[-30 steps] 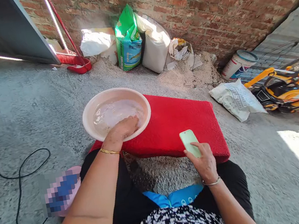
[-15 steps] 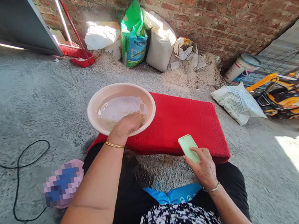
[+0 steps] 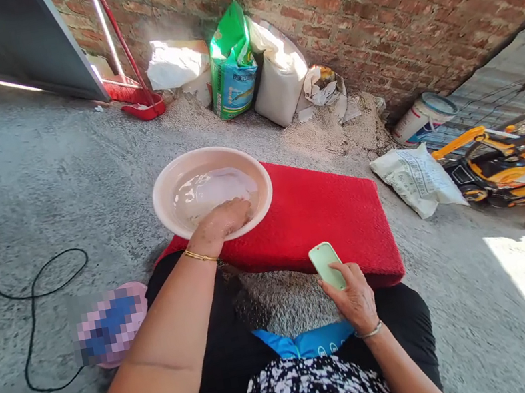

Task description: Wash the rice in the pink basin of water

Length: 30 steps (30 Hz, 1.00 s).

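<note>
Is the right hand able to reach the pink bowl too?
Probably yes. The bowl sits near on the red mat, with bare mat between it and the right hand. But that hand holds a green phone, and the left hand is already in the bowl.

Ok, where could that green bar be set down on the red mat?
The red mat is bare from the pink plastic basin, holding the left hand, to its right edge. The right hand holds the pale green bar at its near edge. Sacks crowd the brick wall.
</note>
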Each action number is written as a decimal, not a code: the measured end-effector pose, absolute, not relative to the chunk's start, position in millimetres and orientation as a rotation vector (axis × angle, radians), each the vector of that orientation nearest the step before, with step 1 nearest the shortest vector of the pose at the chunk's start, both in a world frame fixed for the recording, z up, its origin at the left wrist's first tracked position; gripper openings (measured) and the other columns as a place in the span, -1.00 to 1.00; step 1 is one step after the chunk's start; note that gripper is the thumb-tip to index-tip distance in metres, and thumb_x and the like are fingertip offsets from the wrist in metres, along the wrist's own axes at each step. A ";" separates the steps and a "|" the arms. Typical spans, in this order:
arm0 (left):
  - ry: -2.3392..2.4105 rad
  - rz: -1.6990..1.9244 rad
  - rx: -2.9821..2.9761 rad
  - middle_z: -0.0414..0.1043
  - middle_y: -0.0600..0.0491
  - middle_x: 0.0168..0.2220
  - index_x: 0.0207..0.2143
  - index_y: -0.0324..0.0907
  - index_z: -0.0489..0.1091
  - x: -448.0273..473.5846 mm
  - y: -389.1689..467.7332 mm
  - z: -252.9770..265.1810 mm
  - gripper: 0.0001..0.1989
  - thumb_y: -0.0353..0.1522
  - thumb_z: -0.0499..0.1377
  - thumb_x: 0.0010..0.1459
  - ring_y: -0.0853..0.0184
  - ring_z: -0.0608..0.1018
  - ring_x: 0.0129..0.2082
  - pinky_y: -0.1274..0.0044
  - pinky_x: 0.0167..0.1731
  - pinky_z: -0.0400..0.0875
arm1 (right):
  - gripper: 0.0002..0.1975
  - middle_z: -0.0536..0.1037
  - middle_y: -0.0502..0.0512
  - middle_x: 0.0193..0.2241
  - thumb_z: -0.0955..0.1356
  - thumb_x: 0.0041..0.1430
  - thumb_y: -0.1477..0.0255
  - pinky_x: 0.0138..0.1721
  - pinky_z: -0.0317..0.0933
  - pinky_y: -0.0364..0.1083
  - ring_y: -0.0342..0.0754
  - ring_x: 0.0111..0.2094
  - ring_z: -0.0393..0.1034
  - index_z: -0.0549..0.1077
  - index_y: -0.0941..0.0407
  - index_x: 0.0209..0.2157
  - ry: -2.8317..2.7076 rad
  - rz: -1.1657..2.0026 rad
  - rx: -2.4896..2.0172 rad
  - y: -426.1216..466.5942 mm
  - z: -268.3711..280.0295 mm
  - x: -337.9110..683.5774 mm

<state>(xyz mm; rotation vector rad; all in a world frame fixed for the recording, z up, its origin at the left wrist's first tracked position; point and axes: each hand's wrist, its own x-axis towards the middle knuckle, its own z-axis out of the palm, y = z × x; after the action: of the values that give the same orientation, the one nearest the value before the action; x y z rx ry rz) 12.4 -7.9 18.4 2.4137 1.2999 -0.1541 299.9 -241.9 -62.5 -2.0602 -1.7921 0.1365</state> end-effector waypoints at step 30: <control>1.341 -0.268 2.411 0.46 -0.19 0.07 0.05 -0.25 0.41 13.1 -9.0 16.5 -0.67 -0.32 0.01 0.35 0.16 0.53 0.03 0.38 0.02 0.39 | -0.59 0.40 0.13 -0.24 0.34 0.27 0.15 -0.21 0.22 -0.06 0.05 -0.20 0.34 0.51 0.01 0.07 -1.785 -0.033 -2.262 -196.4 -52.4 285.7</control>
<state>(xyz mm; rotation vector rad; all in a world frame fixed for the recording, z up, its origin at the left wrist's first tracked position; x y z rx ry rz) 13.1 -9.0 16.5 2.4105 1.3408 -0.2676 285.7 -196.4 -52.4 -2.2625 -1.7853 -0.0334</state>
